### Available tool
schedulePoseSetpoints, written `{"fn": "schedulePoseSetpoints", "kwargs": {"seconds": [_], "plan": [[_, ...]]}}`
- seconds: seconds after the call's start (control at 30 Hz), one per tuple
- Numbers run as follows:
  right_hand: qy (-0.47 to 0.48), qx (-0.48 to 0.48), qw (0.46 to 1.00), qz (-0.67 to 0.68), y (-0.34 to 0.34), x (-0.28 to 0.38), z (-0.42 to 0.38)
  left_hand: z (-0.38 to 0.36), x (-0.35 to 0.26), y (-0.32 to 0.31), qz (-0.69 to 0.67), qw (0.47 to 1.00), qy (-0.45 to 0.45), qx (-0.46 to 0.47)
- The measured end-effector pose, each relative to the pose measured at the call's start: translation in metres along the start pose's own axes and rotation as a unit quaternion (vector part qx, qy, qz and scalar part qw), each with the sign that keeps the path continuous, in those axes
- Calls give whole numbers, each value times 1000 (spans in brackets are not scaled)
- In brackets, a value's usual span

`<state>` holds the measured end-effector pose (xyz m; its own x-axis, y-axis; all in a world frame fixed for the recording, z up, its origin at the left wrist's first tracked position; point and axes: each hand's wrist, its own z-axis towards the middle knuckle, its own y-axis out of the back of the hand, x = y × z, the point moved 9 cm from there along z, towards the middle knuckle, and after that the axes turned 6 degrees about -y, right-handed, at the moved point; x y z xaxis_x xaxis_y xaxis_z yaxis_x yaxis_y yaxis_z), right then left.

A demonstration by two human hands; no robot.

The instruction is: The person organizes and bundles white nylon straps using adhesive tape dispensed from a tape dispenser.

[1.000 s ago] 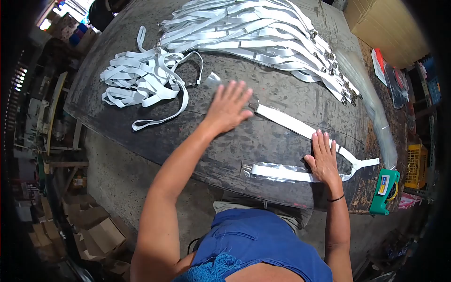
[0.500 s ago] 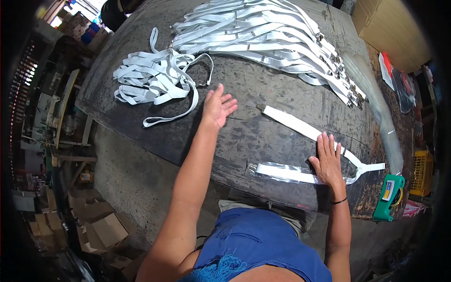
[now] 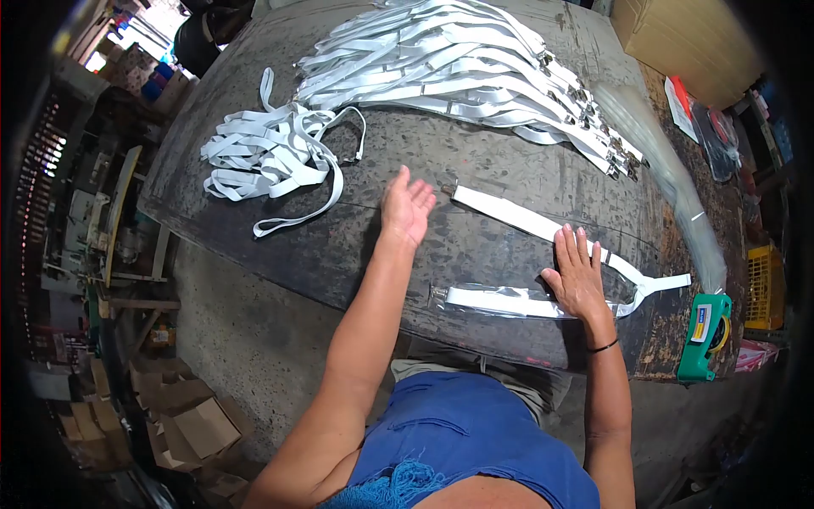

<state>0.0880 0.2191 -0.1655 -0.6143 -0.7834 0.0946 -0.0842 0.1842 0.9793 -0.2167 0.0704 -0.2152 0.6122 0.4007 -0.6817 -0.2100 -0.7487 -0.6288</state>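
A pair of white suspenders (image 3: 507,215) lies spread on the dark table, its two straps joining in a Y toward the right. My right hand (image 3: 579,276) lies flat across both straps, fingers stretched out. Clear plastic (image 3: 483,293) covers part of the lower strap, near its metal clip (image 3: 439,296). My left hand (image 3: 409,210) is open and holds nothing. It hovers left of the metal clip (image 3: 449,190) on the upper strap, apart from it.
Many white suspenders (image 3: 441,72) are layered at the back of the table (image 3: 407,140). A tangled white bundle (image 3: 267,153) lies at left. At right are long clear plastic sleeves (image 3: 674,187), a green tape dispenser (image 3: 702,339) and a cardboard box (image 3: 678,47).
My left hand has moved right, closer to the clip of the upper strap, still open. My right hand stays flat on the suspenders. The view has shifted slightly.
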Motion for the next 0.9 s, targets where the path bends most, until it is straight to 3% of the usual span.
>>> {"fn": "schedulePoseSetpoints", "kwargs": {"seconds": [0.03,0.13,0.27,0.5,0.57,0.7,0.8,0.87,0.9], "plan": [[1,2,1000,6,0,0,0,6,-1,-3,1,1000,1,3],[1,-1,1000,13,1,0,-1,12,-31,4,25,985,-99,-141],[4,-5,1000,16,1,0,-1,36,-34,12,80,980,-94,-156],[-3,-1,1000,14,0,-1,0,46,-40,3,155,976,-118,-96],[0,-5,1000,15,0,0,-1,36,-41,-6,49,988,-137,-51],[-5,6,1000,16,0,-1,0,6,-43,-29,52,983,-174,-30],[-3,5,1000,10,-1,0,0,-18,-42,-70,239,929,-279,49],[-1,1,1000,10,-1,0,1,-47,-33,-97,442,837,-313,78],[2,1,1000,9,-1,1,0,-62,-27,-114,486,761,-412,127]]}}
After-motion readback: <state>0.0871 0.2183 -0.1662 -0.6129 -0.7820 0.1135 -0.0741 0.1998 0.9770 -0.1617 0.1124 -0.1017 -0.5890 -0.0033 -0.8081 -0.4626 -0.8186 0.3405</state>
